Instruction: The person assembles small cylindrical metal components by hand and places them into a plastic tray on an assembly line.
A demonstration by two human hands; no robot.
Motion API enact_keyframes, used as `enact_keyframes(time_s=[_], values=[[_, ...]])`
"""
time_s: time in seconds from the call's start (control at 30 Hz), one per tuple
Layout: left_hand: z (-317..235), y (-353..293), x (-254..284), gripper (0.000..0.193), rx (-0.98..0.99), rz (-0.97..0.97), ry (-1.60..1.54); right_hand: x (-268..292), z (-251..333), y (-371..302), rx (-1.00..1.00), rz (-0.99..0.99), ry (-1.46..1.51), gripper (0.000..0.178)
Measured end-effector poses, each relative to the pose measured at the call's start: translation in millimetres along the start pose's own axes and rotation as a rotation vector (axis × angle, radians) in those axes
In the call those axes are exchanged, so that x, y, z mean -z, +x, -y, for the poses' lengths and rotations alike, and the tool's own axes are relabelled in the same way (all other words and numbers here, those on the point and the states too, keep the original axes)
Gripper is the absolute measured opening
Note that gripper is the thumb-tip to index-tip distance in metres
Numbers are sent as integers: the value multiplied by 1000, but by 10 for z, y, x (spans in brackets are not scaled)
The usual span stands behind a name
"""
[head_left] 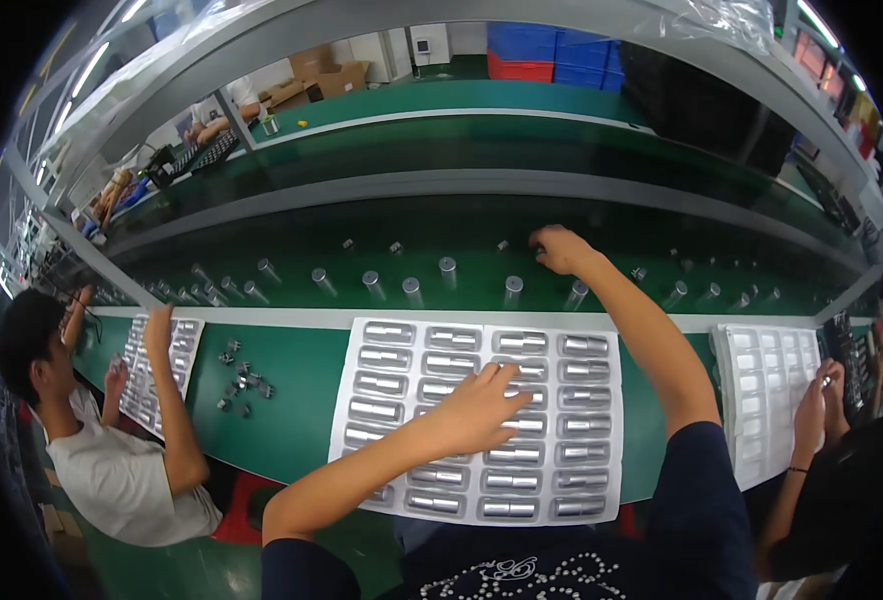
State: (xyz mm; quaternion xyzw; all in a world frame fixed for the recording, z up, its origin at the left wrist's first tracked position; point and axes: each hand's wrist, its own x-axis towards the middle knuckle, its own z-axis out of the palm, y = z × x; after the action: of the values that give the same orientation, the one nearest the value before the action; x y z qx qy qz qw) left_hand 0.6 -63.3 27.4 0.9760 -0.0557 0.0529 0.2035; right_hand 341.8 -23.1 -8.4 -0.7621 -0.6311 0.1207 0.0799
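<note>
A white plastic tray [486, 336] lies in front of me, its pockets filled with rows of silver metal cylinders [583, 425]. My left hand [476, 405] is over the middle of the tray, fingers apart and bent down toward the cylinders; its palm side is hidden. Stretched far forward over the green surface behind the pale rail, my right hand [561, 250] has its fingers pinched together. What they hold, if anything, I cannot make out. Small metal pieces [502, 245] lie in line with that hand. Nearer stand several upright metal cylinders [513, 288].
Loose dark metal parts [245, 382] are scattered left of my tray. One co-worker [126, 450] sits at left with a filled tray [141, 385]; another person's hands [826, 385] are by a white tray [761, 400] at right. A grey frame [441, 186] spans overhead.
</note>
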Motion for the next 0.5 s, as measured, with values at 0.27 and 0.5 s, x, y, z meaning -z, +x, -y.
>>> enact_keyframes(time_s=[0.27,0.5], values=[[480,253,54,51,435,-260,-607,360,688,-561,-82,-416,650,37],[816,442,120,35,494,-425,-1745,153,1185,-981,105,-387,834,47]])
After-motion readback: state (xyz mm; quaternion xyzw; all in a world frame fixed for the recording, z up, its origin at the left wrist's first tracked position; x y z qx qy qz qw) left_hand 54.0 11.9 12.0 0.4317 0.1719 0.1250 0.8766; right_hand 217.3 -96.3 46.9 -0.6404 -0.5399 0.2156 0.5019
